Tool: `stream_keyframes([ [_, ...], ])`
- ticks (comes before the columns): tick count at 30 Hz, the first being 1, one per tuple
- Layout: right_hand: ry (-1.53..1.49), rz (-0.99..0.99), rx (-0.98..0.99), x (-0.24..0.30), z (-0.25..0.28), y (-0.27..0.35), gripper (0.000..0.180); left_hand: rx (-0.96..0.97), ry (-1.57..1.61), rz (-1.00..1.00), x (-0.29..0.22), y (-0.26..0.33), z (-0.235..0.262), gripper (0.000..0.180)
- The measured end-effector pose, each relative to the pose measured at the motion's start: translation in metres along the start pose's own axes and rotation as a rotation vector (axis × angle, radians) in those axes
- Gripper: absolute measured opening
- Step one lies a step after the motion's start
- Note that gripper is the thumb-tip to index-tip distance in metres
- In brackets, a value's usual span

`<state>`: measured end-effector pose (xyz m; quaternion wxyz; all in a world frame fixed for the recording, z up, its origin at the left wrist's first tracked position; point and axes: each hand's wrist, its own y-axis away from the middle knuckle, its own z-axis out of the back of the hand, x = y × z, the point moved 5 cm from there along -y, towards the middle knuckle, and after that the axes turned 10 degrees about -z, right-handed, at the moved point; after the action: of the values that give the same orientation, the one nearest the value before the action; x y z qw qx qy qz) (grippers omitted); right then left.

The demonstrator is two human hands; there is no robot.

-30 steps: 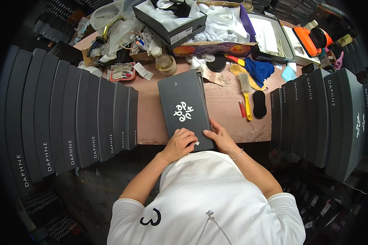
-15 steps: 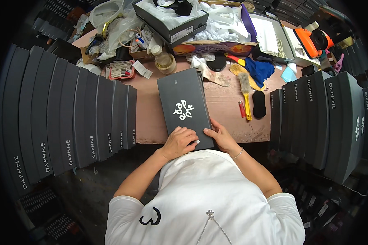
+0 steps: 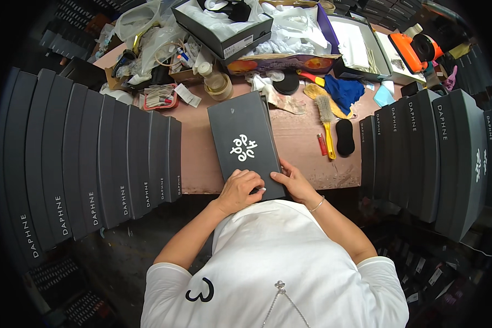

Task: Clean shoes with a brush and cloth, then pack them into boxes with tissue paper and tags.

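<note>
A dark grey shoebox [image 3: 236, 121] with its lid on lies slightly tilted across the bench in front of me, its near end close to my white shirt. My left hand [image 3: 238, 191] rests on the lid's near end with fingers curled. A tiny white bit shows by its fingertips, too small to make out. At the near right corner, my right hand [image 3: 296, 185] grips the shoebox, thumb on top of the lid and fingers along the side. A bracelet hangs at that wrist.
Rows of grey shoeboxes stand on the left [image 3: 112, 164] and right [image 3: 421, 158]. Right of my box lie a yellow-handled brush [image 3: 328, 131], a red lighter [image 3: 321, 144] and a black oval pad [image 3: 345, 138]. A bottle [image 3: 217, 85] and open boxes with tissue [image 3: 290, 35] sit behind.
The view has shifted very slightly. Both hands keep the same hold and place on the shoebox.
</note>
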<state>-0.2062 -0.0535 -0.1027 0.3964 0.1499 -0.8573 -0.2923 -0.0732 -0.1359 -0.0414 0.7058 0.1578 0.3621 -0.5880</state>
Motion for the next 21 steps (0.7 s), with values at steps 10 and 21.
stream_keyframes([
  [10, 0.002, -0.003, -0.007, -0.002, 0.002, -0.003, 0.056, -0.080, -0.080, -0.005, 0.000, 0.003, -0.003, 0.015],
  [21, 0.016, 0.006, -0.001, -0.001, 0.002, -0.002, 0.057, -0.129, -0.092, 0.039, -0.010, 0.005, -0.009, 0.019],
])
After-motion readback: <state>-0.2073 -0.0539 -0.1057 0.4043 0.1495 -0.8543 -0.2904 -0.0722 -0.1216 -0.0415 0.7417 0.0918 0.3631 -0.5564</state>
